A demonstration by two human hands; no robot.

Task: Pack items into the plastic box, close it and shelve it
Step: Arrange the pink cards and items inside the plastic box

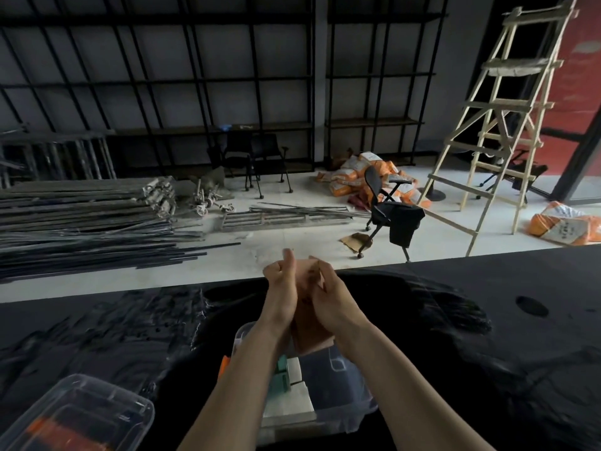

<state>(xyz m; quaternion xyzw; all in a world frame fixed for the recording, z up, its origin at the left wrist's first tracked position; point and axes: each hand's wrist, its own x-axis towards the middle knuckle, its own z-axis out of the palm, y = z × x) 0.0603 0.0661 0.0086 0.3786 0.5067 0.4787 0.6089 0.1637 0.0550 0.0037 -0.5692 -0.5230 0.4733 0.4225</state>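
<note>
A clear plastic box [344, 385] stands open on the black table, below my forearms. White and green packets [292, 382] lie inside it. Both hands are raised above the box, gripping a flat brown paper-like item [309, 330] between them. My left hand [281, 281] holds its left side with the thumb up. My right hand [328, 288] is closed on its right side. Most of the brown item is hidden behind my wrists. The box's clear lid [81, 415] lies at the lower left, orange clips showing on it.
The black-covered table [487, 320] fills the lower view, with a round hole [532, 305] at right. Beyond are dark empty shelves [195, 76], metal bars [81, 219] on the floor, an office chair [390, 209], a wooden ladder [507, 118] and orange sacks.
</note>
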